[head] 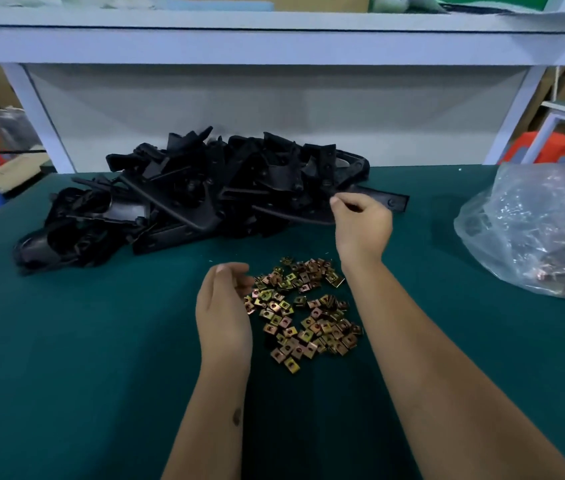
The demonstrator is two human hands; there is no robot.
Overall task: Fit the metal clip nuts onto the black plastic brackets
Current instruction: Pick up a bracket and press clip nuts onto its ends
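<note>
So the clip nuts (300, 313) are dumped in a loose brassy pile right in the middle of the green mat (83, 341), and the black brackets (198, 195) sit in a tangled heap past them, roughly 11 o'clock from the nuts. Nothing looks fitted yet as far as I can tell; it's all just stock.

Left hand (224, 313) is at about 9 o'clock on the nut pile, fingers curled in over its edge. Whether it's actually got a nut pinched I can't tell, since the fingertips are turned away. Right hand (360, 225) is up at 12 o'clock from the nuts, fingertips closed on the near edge of a bracket at the right end of the heap, looks like it's pulling one out.

My read: this is the pick-up step, one part per hand. Next move needs the bracket freed from the tangle without dragging its neighbours along, then a nut lined up open-end first on the bracket's tab.

Off at 3 o'clock there's a clear plastic bag (534, 230) with more hardware in it, and a white shelf frame (274, 46) runs across the back.
</note>
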